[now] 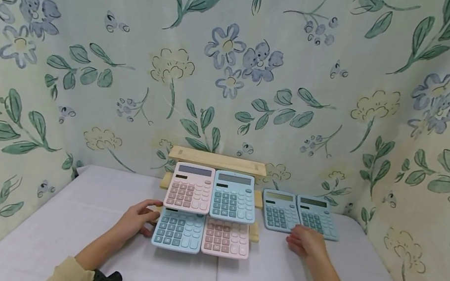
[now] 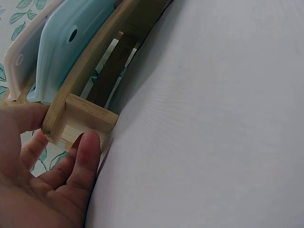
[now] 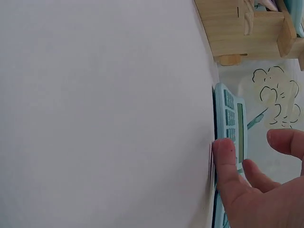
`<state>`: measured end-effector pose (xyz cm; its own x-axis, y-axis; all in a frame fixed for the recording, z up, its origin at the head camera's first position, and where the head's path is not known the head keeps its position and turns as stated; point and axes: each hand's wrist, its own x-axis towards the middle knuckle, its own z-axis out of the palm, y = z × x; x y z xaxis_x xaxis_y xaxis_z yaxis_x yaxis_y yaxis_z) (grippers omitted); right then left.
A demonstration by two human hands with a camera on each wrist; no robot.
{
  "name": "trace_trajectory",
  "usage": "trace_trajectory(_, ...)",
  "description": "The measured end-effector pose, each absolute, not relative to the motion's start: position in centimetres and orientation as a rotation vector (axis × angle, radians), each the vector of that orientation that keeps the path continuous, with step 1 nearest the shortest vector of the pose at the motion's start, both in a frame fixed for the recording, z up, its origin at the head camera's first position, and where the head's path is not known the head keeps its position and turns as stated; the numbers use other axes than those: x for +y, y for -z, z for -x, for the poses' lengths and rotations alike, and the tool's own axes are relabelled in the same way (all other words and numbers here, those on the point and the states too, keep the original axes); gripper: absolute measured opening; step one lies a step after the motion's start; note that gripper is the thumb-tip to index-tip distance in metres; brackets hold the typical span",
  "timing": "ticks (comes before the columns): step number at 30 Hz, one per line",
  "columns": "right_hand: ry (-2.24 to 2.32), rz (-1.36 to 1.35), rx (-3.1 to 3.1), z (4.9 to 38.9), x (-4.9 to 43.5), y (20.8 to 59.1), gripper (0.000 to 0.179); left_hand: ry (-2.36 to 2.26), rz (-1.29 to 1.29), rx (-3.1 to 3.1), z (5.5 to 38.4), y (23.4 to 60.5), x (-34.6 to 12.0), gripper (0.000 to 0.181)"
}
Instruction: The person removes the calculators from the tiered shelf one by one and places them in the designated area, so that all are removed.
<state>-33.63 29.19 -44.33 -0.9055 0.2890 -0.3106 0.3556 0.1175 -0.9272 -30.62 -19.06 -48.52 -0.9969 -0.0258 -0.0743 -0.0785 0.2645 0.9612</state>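
Observation:
A wooden display stand holds two tiers of calculators. Above are a pink calculator and a blue calculator; below, another blue calculator and another pink calculator. My left hand is at the stand's left side, thumb and fingers curled about its lower front corner. My right hand is at the front of two more blue calculators lying side by side on the table. Its fingers are spread, one fingertip right at a calculator's edge.
White cloth covers the table, with a crease running down its middle. A floral curtain closes in the back and both sides. The stand's shelf ends stick out close to the loose calculators.

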Motion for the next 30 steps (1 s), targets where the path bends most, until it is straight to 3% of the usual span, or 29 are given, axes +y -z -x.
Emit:
trace_trajectory(8,1.686,-0.352,2.539,33.5,26.7,44.1,0.050,-1.876,0.107,2.466,30.6,48.5,-19.1,0.041)
trace_trajectory(15,1.132,-0.019,3.006,34.5,24.7,44.2,0.047,-1.878,0.106,2.467,30.7,48.5,-19.1,0.041)
trace_trajectory(25,0.319,0.164,3.302,36.5,22.9,44.5,0.049,-1.885,0.102,2.466,30.6,48.5,-19.2,0.040)
trace_trajectory(30,0.199,0.145,3.262,37.3,22.5,44.7,0.051,-1.887,0.096,2.455,30.5,48.5,-19.1,0.041)
